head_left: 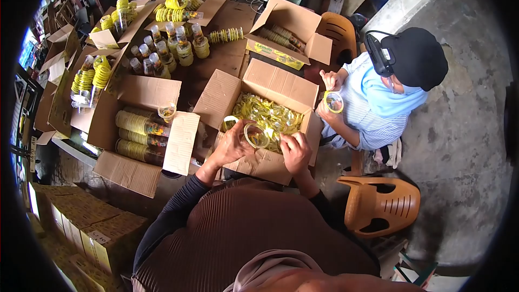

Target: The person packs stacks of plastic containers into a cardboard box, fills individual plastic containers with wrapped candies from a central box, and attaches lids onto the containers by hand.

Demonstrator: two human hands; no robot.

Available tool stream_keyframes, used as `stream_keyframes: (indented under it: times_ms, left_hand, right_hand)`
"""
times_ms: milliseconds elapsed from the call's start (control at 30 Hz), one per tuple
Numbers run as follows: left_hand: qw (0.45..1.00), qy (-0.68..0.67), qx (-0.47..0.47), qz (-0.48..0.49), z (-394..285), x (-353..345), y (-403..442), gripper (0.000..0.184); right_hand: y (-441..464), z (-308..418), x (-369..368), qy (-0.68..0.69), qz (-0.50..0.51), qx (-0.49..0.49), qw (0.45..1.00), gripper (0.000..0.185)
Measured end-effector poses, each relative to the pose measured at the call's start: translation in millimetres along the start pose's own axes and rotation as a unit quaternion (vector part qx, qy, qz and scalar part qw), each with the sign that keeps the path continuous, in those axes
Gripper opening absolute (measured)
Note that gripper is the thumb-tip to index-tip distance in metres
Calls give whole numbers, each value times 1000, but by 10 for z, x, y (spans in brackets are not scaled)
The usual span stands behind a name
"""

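My left hand (231, 144) holds a clear plastic cup (256, 135) over the near edge of an open cardboard box, its mouth tilted up towards me. The box (278, 82) is filled with a loose heap of small yellow-and-clear pieces (270, 109), too small to name. A round yellow-rimmed item (229, 123) shows just beyond my left fingers. To the right of the cup, my right hand (295, 152) has its thumb and fingers pinched together by the box's near right corner. Whatever is between those fingertips cannot be made out.
At the right, a co-worker (378, 92) holds another cup (333, 102). A box of stacked cups (138, 135) stands at left, with a single cup (167, 111) on its flap. Cup stacks (167, 48) stand behind. An orange chair (381, 205) sits at lower right.
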State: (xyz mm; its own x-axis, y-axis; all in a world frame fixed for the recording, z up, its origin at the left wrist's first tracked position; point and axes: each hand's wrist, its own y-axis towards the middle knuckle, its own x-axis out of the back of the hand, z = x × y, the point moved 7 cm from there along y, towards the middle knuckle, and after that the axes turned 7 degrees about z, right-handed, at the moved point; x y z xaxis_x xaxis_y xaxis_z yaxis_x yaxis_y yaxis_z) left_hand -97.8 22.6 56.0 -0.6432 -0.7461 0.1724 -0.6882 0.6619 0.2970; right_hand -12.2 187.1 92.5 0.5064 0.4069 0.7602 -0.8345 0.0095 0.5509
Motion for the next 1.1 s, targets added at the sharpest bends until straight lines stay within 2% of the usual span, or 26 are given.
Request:
stream_keyframes:
  times_ms: [67, 100, 200, 233, 300, 467, 533, 567, 600, 667, 700, 867, 1100]
  left_hand:
    - [1000, -3, -9, -12, 131, 43, -25, 60]
    - [998, -43, 51, -3, 216, 49, -62, 60]
    - [999, -32, 37, -5, 238, 55, -74, 61]
    - [999, -33, 38, -1, 234, 44, -80, 61]
    - [991, -119, 64, 12, 224, 2, -86, 61]
    - [979, -184, 81, 34, 226, 39, -80, 64]
    - [940, -317, 91, 88, 153, -50, -83, 65]
    - [938, -313, 113, 92, 151, -113, -98, 67]
    - [947, -292, 91, 96, 179, -146, -92, 70]
    - [936, -338, 64, 78, 160, -127, -73, 69]
    - [936, -336, 63, 80, 131, -111, -72, 69]
    - [917, -387, 93, 19, 115, -11, -109, 70]
    - [935, -346, 80, -9, 177, -111, -135, 66]
  right_hand:
    - [-35, -1, 77, 22, -2, -7, 1000, 17]
    - [-43, 74, 114, 7, 6, 10, 1000, 15]
    - [-88, 215, 130, -9, 32, 62, 998, 13]
    - [-111, 212, 92, -24, 30, 60, 997, 12]
    - [-118, 209, 57, -23, 27, 48, 998, 11]
    - [-117, 280, -56, -42, 17, 26, 999, 10]
    - [-107, 222, -121, 4, 17, -29, 999, 18]
    - [-113, 175, -138, 22, 9, -54, 998, 16]
    - [-121, 160, -154, 20, 7, -54, 998, 16]
    - [-191, -28, -171, 158, -22, -163, 974, 12]
    - [-211, -30, -141, 185, -44, -166, 968, 15]
    - [-299, 159, 66, 139, -75, -123, 980, 17]
    - [-283, 622, 187, 10, -83, -19, 996, 15]
